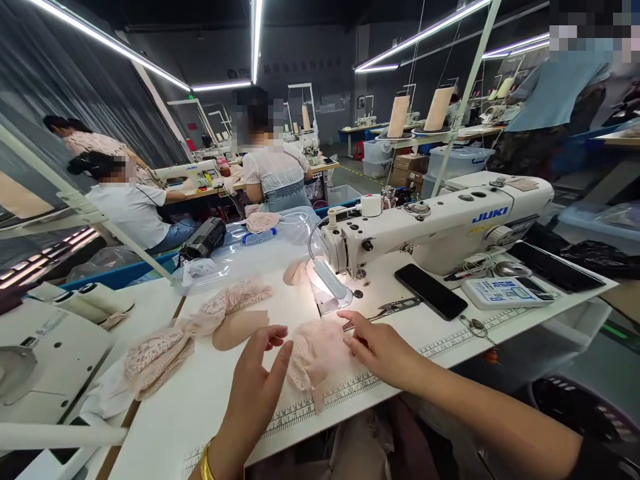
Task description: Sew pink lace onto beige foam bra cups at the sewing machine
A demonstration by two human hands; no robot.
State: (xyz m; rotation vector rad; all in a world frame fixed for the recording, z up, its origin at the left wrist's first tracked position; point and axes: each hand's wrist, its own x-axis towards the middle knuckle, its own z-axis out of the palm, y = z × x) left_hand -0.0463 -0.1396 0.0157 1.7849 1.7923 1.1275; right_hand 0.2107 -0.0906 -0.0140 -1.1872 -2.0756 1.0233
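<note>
A pale pink lace piece (314, 357) lies on the white sewing table (200, 393), near its front edge. My left hand (260, 383) rests at the lace's left side, fingers stretched out and slightly curled. My right hand (383, 350) lies on the lace's right edge, fingers pressing down on the fabric. Just behind stands a white JUKI sewing machine (440, 227) with its lamp lit over the needle plate (335, 293). Small scissors (395, 308) lie beside my right hand.
A pile of lace pieces and beige cups (200, 327) lies to the left. A black phone (430, 291) and a control panel (503, 292) sit right of the machine. Clear plastic bags (260, 247) lie behind. Other seated workers sew at benches in the background.
</note>
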